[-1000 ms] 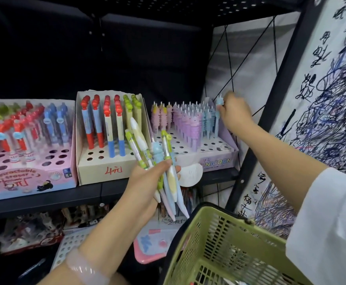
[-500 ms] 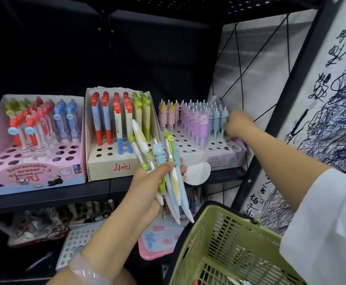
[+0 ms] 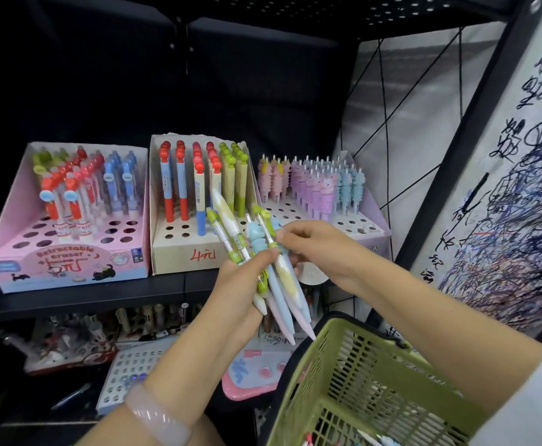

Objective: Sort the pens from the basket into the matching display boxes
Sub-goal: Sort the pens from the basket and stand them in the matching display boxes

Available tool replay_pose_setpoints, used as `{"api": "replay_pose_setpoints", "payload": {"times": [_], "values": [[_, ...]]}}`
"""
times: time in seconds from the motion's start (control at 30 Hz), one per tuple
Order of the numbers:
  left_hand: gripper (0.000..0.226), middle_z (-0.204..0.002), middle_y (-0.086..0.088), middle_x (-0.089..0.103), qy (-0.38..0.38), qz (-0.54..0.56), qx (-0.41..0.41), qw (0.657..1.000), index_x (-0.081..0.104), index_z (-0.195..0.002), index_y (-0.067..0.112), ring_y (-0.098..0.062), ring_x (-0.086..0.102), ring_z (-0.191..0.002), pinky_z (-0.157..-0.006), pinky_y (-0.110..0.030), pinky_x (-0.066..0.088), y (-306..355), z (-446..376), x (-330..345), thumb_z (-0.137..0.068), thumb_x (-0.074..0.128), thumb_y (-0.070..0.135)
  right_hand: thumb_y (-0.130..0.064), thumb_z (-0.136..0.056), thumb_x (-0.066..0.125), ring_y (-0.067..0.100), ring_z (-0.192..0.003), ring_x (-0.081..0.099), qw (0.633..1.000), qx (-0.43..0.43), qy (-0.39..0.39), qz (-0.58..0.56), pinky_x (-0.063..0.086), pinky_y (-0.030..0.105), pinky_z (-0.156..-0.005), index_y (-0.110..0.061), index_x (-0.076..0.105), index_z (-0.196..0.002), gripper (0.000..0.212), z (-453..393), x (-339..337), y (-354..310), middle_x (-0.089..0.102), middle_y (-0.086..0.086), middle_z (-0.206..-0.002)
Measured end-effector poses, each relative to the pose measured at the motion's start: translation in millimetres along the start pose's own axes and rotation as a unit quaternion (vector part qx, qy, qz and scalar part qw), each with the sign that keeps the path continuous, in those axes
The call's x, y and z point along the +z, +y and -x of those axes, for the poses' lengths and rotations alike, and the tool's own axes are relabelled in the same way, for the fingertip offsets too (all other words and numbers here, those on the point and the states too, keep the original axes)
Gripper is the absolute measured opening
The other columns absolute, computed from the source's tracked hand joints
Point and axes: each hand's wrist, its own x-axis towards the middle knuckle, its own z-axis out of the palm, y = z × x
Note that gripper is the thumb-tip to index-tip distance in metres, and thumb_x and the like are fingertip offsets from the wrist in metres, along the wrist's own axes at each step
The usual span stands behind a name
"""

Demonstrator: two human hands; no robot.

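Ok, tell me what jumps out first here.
A fanned bunch of pens at centre, gripped by the left hand while the right hand picks at it. Behind stand three display boxes packed with upright pens; a green basket sits lower right.

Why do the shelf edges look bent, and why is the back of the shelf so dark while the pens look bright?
Head view: the wide-angle lens bows straight lines, so the shelf post leans and curves near the edge. Head view: light falls from the front, so the display boxes and both hands, left and right, are bright while the backing stays black. Head view: the scribbled paper looks smeared.
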Motion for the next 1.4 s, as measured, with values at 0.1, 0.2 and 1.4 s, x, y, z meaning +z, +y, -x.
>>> {"api": "replay_pose_setpoints", "payload": {"times": [0.1, 0.2, 1.4], "values": [[0.014, -0.068, -0.004, 0.072, 0.016, -0.004, -0.008, 1.0, 0.065, -0.09, 0.009, -0.015, 0.07, -0.062, -0.052, -0.024, 0.055, -1, 1, 5, -0.088, 0.055, -0.001, -0.021, -0.089, 0.061, 0.008, -0.062, 0.051, 0.997, -0.007, 0.08, -0.004, 0.044, 0.015, -0.055, -0.019, 0.055, -0.084, 0.008, 0, 6, 2, 0.056, -0.002, -0.078], [0.013, -0.066, -0.004, 0.07, 0.051, -0.051, -0.001, 0.997, 0.065, -0.085, 0.012, -0.013, 0.068, -0.058, -0.053, -0.025, 0.054, -2, 0, 7, -0.086, 0.058, 0.001, -0.021, -0.086, 0.065, 0.009, -0.068, 0.051, 0.988, -0.039, 0.146, 0.035, 0.044, 0.018, -0.06, -0.019, 0.051, -0.086, 0.014, 1, 8, 4, 0.054, -0.002, -0.081], [0.005, -0.071, -0.008, 0.072, 0.088, -0.116, 0.009, 0.989, 0.066, -0.084, 0.008, -0.016, 0.069, -0.063, -0.062, -0.028, 0.056, 12, 3, -30, -0.084, 0.063, 0.005, -0.017, -0.094, 0.051, 0.025, -0.083, 0.055, 0.869, -0.006, 0.296, 0.396, 0.038, 0.025, -0.068, -0.003, 0.055, -0.114, 0.025, -56, -94, 25, 0.062, 0.016, -0.107]]}}
